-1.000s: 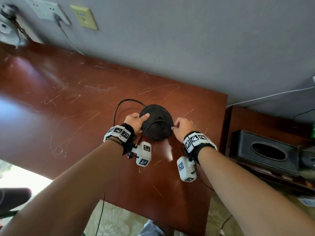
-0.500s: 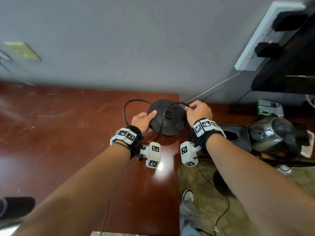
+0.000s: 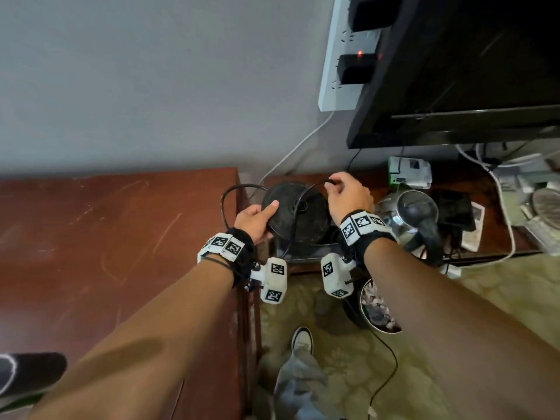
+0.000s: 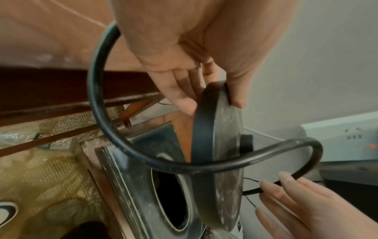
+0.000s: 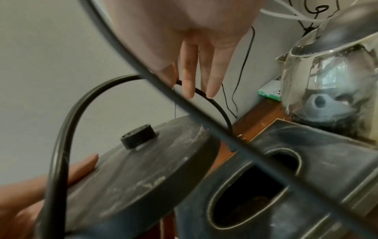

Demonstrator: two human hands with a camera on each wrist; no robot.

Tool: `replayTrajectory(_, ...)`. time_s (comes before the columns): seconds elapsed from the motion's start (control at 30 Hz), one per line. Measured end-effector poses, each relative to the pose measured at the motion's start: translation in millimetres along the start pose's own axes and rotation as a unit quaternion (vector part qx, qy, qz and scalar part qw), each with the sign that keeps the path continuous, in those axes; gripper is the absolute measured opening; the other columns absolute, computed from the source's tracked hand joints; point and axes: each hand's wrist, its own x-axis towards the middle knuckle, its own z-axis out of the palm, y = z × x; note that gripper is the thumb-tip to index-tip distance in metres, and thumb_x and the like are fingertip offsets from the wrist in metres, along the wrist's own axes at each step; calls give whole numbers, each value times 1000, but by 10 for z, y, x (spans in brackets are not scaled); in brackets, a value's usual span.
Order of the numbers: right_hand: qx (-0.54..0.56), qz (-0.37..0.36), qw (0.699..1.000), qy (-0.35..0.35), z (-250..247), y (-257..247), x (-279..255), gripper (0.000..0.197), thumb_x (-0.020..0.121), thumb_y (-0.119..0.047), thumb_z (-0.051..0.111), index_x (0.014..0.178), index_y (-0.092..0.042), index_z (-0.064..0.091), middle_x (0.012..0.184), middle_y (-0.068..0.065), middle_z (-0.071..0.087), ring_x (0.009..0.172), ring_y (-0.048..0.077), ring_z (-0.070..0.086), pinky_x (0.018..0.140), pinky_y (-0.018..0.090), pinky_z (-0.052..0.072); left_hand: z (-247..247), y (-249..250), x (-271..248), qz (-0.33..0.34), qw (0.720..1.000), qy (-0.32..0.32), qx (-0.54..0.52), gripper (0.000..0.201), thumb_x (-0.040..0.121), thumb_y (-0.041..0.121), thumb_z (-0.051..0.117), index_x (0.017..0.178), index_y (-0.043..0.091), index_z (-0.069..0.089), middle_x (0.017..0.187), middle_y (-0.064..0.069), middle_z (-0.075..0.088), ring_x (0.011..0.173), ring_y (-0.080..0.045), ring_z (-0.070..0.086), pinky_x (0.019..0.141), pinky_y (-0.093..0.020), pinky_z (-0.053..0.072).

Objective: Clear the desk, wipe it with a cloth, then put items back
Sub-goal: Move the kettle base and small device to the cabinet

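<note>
A round black kettle base (image 3: pixel 298 212) hangs in the air past the right edge of the brown desk (image 3: pixel 106 244), above a dark tissue box (image 5: pixel 266 186). My left hand (image 3: pixel 257 219) grips the base's left rim, thumb on top and fingers underneath (image 4: pixel 184 97). Its black power cord (image 3: pixel 225 204) loops out to the left and arcs over the base. My right hand (image 3: pixel 348 197) pinches that cord (image 5: pixel 196 90) between its fingertips above the base's far right side. The base's centre connector (image 5: pixel 139 137) shows in the right wrist view.
A steel kettle (image 3: pixel 415 219) stands on the low side cabinet (image 3: pixel 500 237) to the right, among cables and a small white-green box (image 3: pixel 409 171). A white power strip (image 3: pixel 342 71) hangs on the wall beside a black screen (image 3: pixel 469 71). A bin (image 3: pixel 375 307) sits on the patterned floor.
Both hands have carried the kettle base and cord rightward, off the desk top to above the tissue box. The view has swung right with them.
</note>
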Motion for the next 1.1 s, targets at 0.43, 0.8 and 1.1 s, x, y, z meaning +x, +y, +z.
replayTrajectory(0.43,-97,-53,972,-209,156,592,287,47,106,-29,36,152,-33,32,163,8,24,140,30,41,104,45,41,685,-597,544,-95,995,26,0,24,89,30,74,77,16,59,83,-11,65,82,-24,64,84,-45,57)
replayTrajectory(0.8,-260,-134,924,-246,497,685,337,58,100,-30,39,155,-21,23,156,8,37,152,31,8,116,55,23,751,-598,626,-68,921,104,369,48,88,66,55,76,20,63,86,-7,68,84,-29,66,74,-33,50)
replayTrajectory(1.1,-308,-154,909,-234,492,729,264,55,96,-29,46,150,-27,35,144,12,41,133,32,33,108,51,30,670,-594,597,-64,894,86,436,33,94,51,54,111,24,61,107,-3,65,102,-28,63,89,-33,48)
